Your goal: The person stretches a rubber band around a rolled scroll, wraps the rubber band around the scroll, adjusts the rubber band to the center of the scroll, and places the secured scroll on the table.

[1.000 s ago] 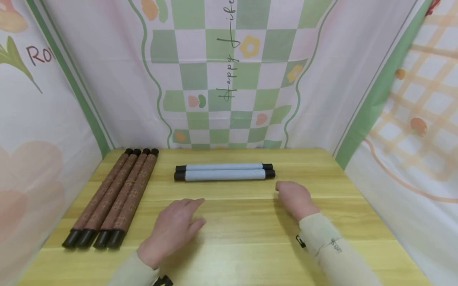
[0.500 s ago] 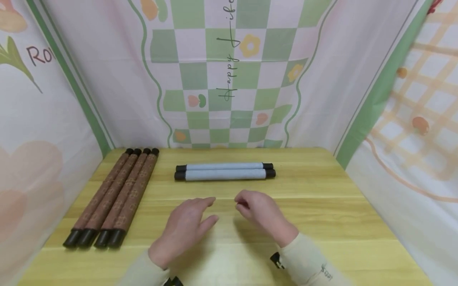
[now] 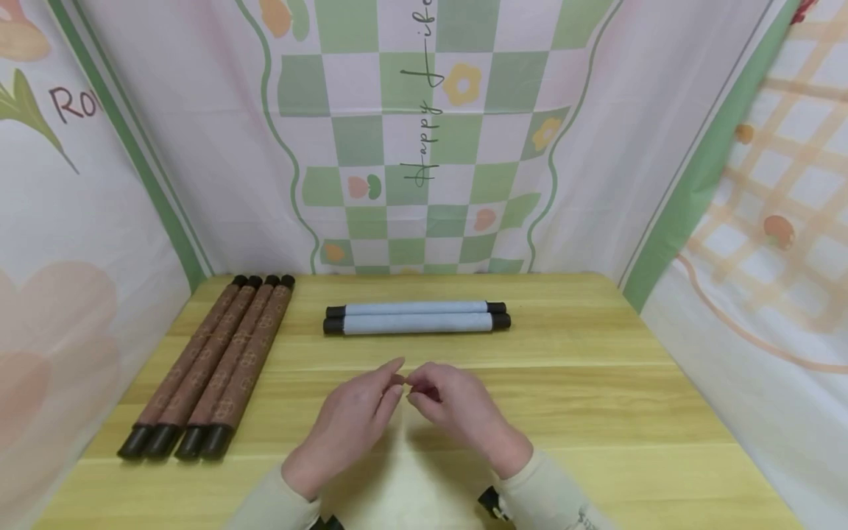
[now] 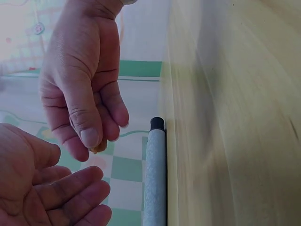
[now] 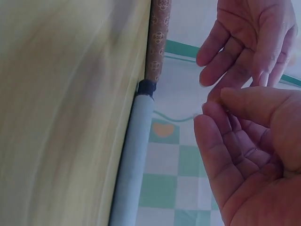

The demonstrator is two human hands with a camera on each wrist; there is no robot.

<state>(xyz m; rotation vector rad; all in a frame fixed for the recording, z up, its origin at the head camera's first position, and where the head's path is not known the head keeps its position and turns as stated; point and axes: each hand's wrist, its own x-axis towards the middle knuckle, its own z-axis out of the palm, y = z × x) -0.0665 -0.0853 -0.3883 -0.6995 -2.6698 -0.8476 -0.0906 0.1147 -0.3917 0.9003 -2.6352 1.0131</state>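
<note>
My right hand (image 3: pixel 464 412) pinches a small orange-brown piece (image 4: pixel 99 147) between thumb and fingers; most of it is hidden, so its kind is unclear. Facing it above the middle of the table, my left hand (image 3: pixel 351 412) has its fingers loosely extended. The left fingertips lie very close to the right ones in the head view; whether they touch the piece I cannot tell. Beyond both hands, two light blue scrolls (image 3: pixel 417 323) with black end caps lie side by side across the table, apart from the hands.
Several brown patterned scrolls (image 3: pixel 232 368) with black ends lie in a slanted row along the left of the wooden table (image 3: pixel 596 412). Behind its far edge hangs a checkered curtain (image 3: pixel 404 140); printed cloth also encloses both sides.
My right hand has moved left and nearer from beside the blue scrolls' right end. My left hand has shifted slightly right, so the fingertips now nearly meet. The scrolls stay in place.
</note>
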